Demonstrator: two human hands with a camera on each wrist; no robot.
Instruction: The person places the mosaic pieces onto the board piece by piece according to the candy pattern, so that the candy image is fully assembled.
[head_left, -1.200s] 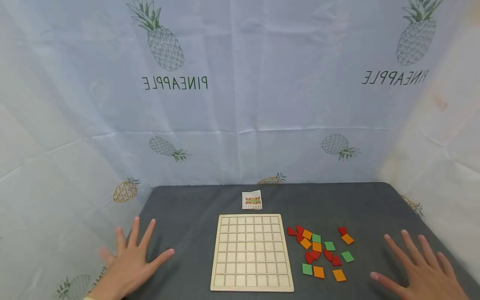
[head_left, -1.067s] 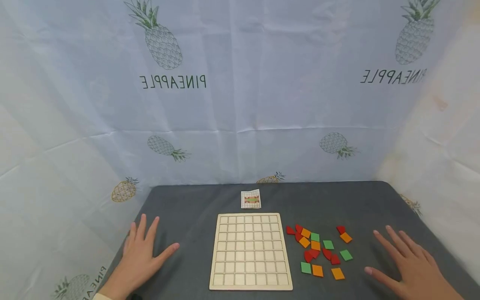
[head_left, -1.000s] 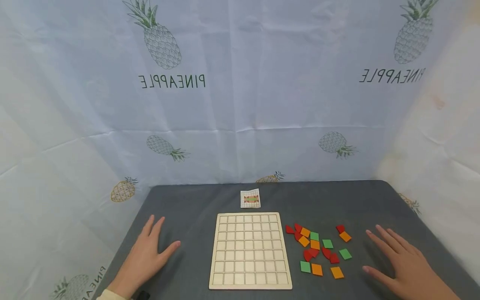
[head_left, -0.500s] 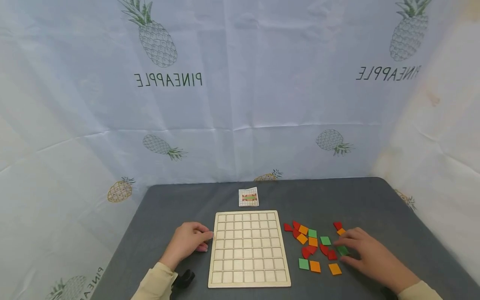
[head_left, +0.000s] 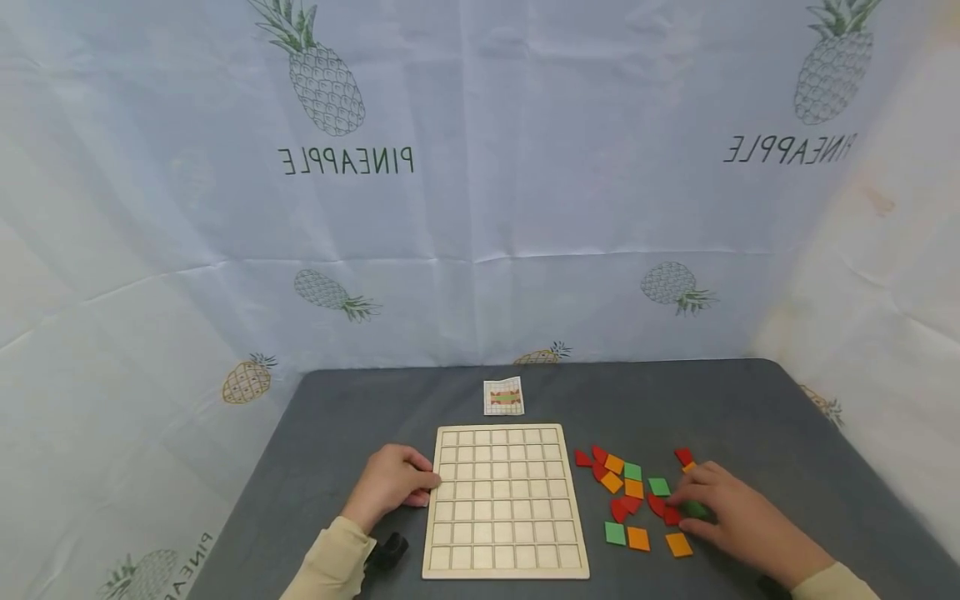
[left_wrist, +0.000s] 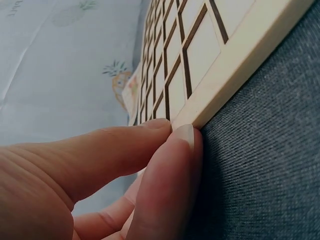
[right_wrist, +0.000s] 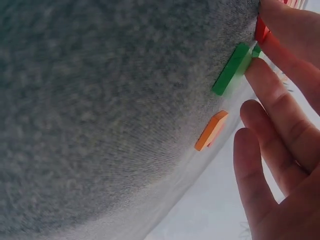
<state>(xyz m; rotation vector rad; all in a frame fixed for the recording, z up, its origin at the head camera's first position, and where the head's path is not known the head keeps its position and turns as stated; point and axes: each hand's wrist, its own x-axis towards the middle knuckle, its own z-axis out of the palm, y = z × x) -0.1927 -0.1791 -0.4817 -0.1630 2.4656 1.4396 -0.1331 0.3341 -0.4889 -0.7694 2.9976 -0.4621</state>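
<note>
My left hand [head_left: 393, 483] pinches the left edge of the wooden grid board [head_left: 506, 574]. In the left wrist view its thumb and finger meet at the rim of the board [left_wrist: 235, 67]. My right hand [head_left: 742, 517] hovers low over the loose tiles, fingers slightly bent and apart. Beneath it lies a green tile [head_left: 697, 510], partly covered; a red tile [head_left: 672, 517] is by its fingertips. The right wrist view has this red tile [right_wrist: 261, 30] close to the fingers, and contact is hard to tell. The green tile [right_wrist: 231, 70] lies on the cloth.
Several red, orange [head_left: 638, 538] and green [head_left: 615, 533] tiles lie right of the board. Behind it lies a small pattern card [head_left: 503, 397]. The dark table [head_left: 375, 400] is bounded by pale pineapple-print curtains [head_left: 480, 208].
Both hands have come inward from the table's sides. The left hand has taken hold of the board's edge; the right hand has moved over the tiles.
</note>
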